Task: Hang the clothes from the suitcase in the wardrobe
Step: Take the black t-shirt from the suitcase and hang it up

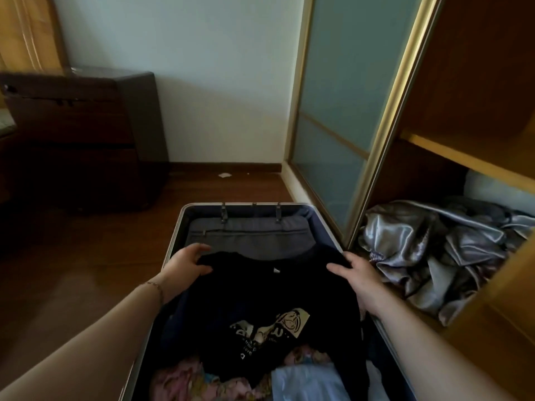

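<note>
An open suitcase (pixel 179 224) with a metal rim lies on the floor below me. A black T-shirt (pixel 260 299) with a pale print is held up over it by both shoulders. My left hand (pixel 188 266) grips its left shoulder, thumb on the front. At the other shoulder, my right hand (pixel 351 273) grips the cloth. Under the shirt lie a pink patterned garment (pixel 185 383) and a light blue one (pixel 307 383). The wardrobe (pixel 463 111) stands open at the right, its wooden shelf (pixel 469 160) in view.
Crumpled grey satin cloth (pixel 440 256) fills the wardrobe's bottom compartment. A frosted-glass sliding door (pixel 341 125) with a gold frame stands beside the suitcase. A dark wooden cabinet (pixel 78 134) is at the far left. A scrap of paper (pixel 224 175) lies on the wooden floor.
</note>
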Demonstrator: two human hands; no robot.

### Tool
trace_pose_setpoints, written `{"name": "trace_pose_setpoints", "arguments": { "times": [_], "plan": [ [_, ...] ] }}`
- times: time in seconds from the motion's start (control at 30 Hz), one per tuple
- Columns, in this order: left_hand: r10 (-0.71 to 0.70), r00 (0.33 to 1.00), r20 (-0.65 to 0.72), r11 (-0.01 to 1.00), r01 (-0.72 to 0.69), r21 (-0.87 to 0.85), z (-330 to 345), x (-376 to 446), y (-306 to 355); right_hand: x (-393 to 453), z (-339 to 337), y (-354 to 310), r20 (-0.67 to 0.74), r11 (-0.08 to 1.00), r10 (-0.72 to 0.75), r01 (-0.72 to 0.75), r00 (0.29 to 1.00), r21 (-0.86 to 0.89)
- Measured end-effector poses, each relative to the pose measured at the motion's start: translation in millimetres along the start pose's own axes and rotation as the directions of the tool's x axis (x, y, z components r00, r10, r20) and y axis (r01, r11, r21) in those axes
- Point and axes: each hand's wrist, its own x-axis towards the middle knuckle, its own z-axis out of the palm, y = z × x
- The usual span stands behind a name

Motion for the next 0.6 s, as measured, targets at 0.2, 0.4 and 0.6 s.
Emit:
{"name": "trace_pose_setpoints", "arguments": {
  "times": [0.2,0.4,0.6],
  "plan": [
    [-0.058,0.997,0.06,0.851,0.018,0.525,22,-1,-28,-12,30,23,0.088,0.97,0.027,-0.004,0.996,-0.245],
    [-0.307,0.947,0.094,0.947,0.314,-0.072,54,-1,-42,-8,50,40,0.183,0.937,0.064,0.004,0.981,-0.35],
    [-0.318,0.939,0.129,0.945,0.325,-0.032,71,10,-60,6,75,62,0.167,0.934,0.07,-0.006,0.983,-0.357]
  ]
}}
